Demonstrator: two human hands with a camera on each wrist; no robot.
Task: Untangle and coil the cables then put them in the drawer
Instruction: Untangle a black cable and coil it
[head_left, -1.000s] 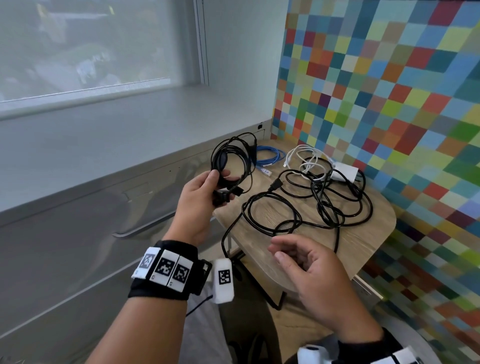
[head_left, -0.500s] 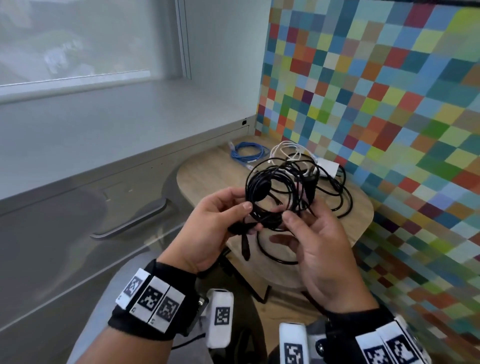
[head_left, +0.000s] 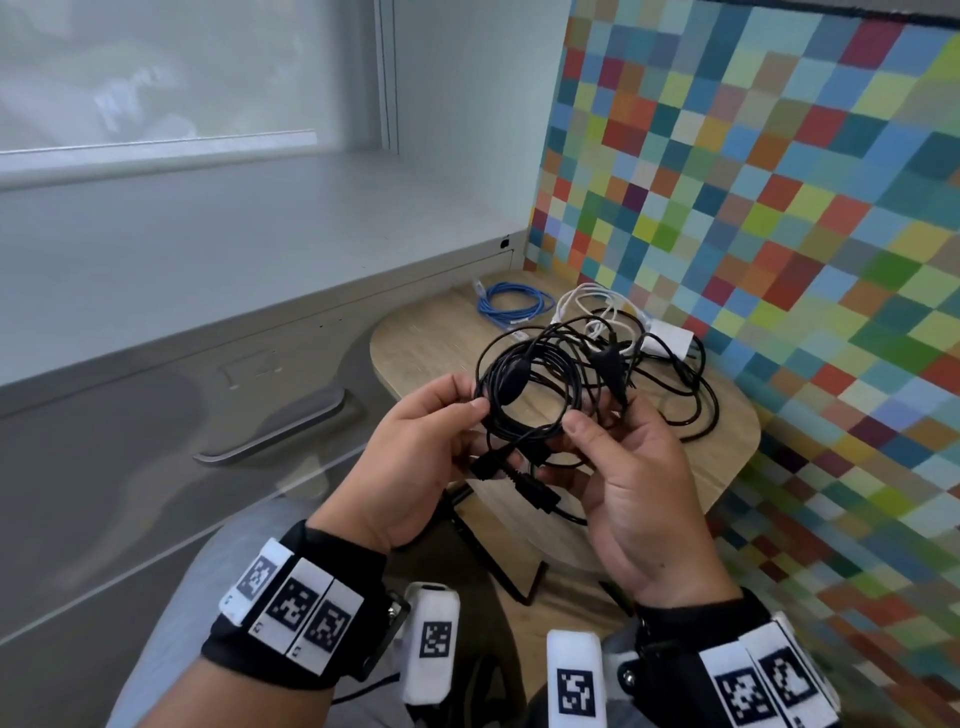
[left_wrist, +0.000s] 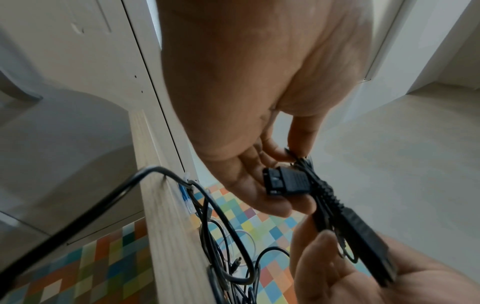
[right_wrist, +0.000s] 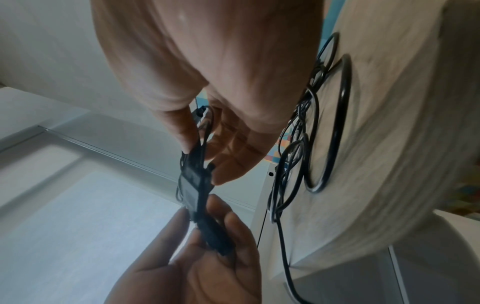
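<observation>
At far left a grey cabinet front runs under the window ledge, its drawer handle (head_left: 270, 434) a curved metal bar level with the hands; bare cabinet face lies between the handle and the small wooden table (head_left: 415, 343), whose rounded left edge stands close against the cabinet.

The left hand (head_left: 415, 467) is raised just in front of the table's near edge, thumb and forefinger pinched on the left side of a coiled black cable (head_left: 524, 410). The right hand (head_left: 639, 483) faces it, thumb pressed on the coil's lower right strands and fingers curled behind them. Two black connectors (head_left: 535, 491) hang from the coil between the palms.

Behind the hands, a coiled blue cable (head_left: 514, 306) lies at the table's back left, apart from the rest. Beside it, toward the checkered wall, a white cable (head_left: 587, 306) and white adapter (head_left: 670, 338) sit tangled with loose black cable (head_left: 696, 410) that reaches near the table's right edge.

The left wrist view shows what the head view does not: a ribbed, rectangular black plug (left_wrist: 288, 181) resting on the left fingers (left_wrist: 262, 203), and a small barrel plug (left_wrist: 237, 266) among the loose strands on the tabletop. The right wrist view shows a black lead (right_wrist: 284, 257) dropping over the table's edge and down past it, and the right thumb (right_wrist: 182, 131) pressing the bundle against the fingers.
</observation>
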